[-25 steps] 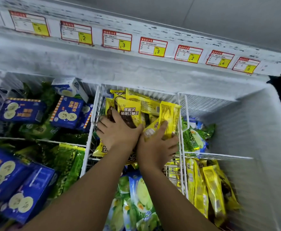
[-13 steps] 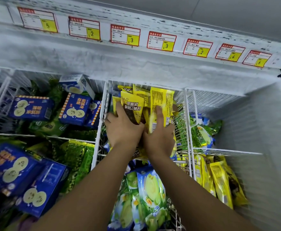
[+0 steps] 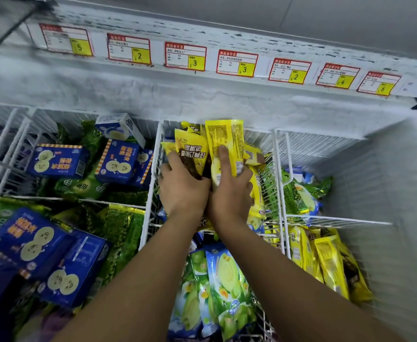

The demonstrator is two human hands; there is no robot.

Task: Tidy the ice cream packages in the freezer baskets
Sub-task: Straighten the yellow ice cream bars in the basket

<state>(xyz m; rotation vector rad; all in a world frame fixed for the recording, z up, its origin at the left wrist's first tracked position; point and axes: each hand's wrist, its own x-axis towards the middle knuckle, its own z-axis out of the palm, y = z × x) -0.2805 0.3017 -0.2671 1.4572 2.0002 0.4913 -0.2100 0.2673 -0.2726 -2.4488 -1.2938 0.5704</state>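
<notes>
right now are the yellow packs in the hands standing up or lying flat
Standing up: both hands hold the yellow packs on end in the basket.

Upright yellow ice cream packages (image 3: 223, 146) in wire basket (image 3: 153, 169)

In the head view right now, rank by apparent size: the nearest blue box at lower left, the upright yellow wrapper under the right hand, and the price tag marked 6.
1. Blue box, though nearness to the camera inflates it.
2. Yellow wrapper under the right hand.
3. Price tag marked 6, farthest away, so true size is unsure.
</notes>
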